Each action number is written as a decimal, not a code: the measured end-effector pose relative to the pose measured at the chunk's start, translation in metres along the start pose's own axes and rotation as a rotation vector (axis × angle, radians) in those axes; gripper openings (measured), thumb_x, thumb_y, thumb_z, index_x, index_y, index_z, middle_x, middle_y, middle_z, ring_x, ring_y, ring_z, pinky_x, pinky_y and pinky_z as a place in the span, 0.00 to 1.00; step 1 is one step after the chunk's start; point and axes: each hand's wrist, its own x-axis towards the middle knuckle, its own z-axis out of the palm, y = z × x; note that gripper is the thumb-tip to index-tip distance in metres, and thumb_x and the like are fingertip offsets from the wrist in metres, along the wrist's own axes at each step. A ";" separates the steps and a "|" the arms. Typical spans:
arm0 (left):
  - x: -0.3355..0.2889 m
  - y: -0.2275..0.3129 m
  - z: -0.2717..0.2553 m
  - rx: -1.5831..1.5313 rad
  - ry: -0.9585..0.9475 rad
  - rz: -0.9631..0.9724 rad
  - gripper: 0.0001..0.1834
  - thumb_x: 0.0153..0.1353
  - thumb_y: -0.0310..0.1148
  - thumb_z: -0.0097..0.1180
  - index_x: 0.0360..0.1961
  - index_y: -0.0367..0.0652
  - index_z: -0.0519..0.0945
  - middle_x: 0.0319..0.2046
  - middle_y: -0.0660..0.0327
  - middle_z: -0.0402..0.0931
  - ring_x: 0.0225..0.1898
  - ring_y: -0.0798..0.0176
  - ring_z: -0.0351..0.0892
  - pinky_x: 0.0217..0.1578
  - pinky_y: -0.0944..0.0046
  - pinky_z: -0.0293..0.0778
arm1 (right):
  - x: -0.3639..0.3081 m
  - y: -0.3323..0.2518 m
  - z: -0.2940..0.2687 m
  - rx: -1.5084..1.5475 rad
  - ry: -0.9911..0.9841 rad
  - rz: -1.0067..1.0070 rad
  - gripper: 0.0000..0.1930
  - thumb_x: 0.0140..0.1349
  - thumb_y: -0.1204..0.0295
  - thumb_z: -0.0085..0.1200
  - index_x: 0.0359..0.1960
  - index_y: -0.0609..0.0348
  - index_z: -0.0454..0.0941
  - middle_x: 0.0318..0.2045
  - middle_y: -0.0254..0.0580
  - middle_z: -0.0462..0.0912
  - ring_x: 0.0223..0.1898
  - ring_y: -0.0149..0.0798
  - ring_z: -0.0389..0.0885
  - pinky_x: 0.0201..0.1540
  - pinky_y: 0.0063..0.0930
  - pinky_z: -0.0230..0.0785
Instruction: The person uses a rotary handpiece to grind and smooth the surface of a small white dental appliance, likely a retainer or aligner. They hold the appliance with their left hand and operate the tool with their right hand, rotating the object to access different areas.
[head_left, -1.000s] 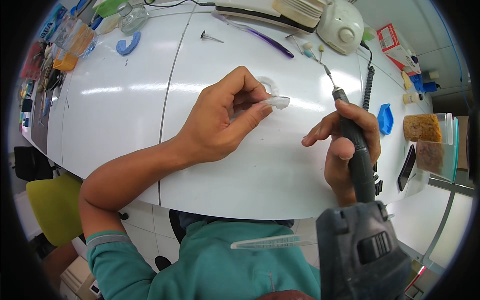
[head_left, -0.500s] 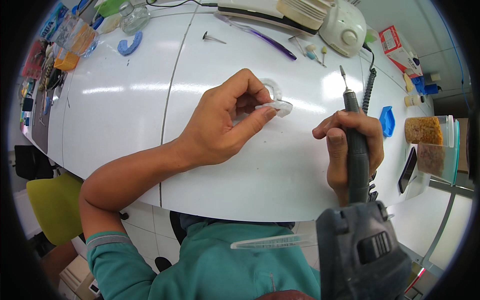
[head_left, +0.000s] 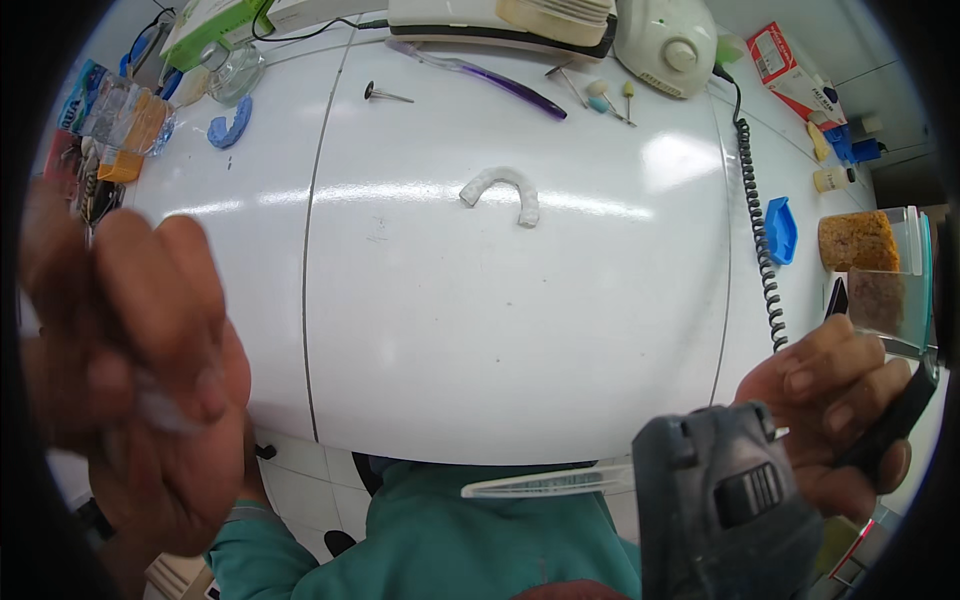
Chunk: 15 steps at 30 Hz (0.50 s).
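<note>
My left hand [head_left: 160, 380] is raised close at the left, blurred, its fingers curled round a small whitish piece [head_left: 165, 408] that shows only in part between them. At the right, my right hand [head_left: 830, 410] is wrapped round a dark rotary handpiece [head_left: 895, 425], turned away towards the right edge; its tip cannot be made out. A whitish, translucent horseshoe-shaped dental piece [head_left: 505, 180] lies on the white table [head_left: 480, 310], apart from both hands.
Far on the table lie a purple toothbrush [head_left: 510, 85], a mounted disc [head_left: 385, 93] and several small burs [head_left: 605, 98], before a cream control unit [head_left: 668, 50]. A coiled cord [head_left: 760, 220] runs along the right, by a blue tray [head_left: 780, 232] and plastic tubs [head_left: 860, 243].
My left hand has left the table's middle and come up close at the left with the whitish piece. My right hand has moved right and nearer with the handpiece, tilting it away.
</note>
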 end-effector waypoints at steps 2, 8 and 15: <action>-0.017 0.011 -0.003 0.074 0.195 0.078 0.06 0.70 0.41 0.58 0.37 0.53 0.81 0.27 0.72 0.66 0.29 0.77 0.62 0.35 0.71 0.55 | 0.001 -0.010 0.002 -0.055 0.083 -0.011 0.21 0.73 0.46 0.58 0.37 0.50 0.74 0.34 0.28 0.72 0.36 0.33 0.73 0.40 0.31 0.64; -0.027 0.016 -0.008 0.394 0.230 0.507 0.14 0.63 0.61 0.68 0.30 0.69 0.83 0.23 0.81 0.73 0.27 0.84 0.64 0.35 0.75 0.55 | 0.008 -0.027 0.011 -0.152 -0.041 -0.054 0.09 0.77 0.53 0.51 0.53 0.30 0.69 0.39 0.31 0.75 0.36 0.38 0.78 0.36 0.35 0.71; -0.030 0.022 -0.035 0.423 0.130 0.599 0.13 0.65 0.62 0.66 0.32 0.72 0.85 0.25 0.82 0.78 0.27 0.87 0.69 0.34 0.76 0.60 | 0.014 -0.028 -0.012 -0.183 -0.314 -0.088 0.23 0.78 0.51 0.49 0.72 0.14 0.63 0.44 0.31 0.78 0.40 0.40 0.83 0.36 0.37 0.82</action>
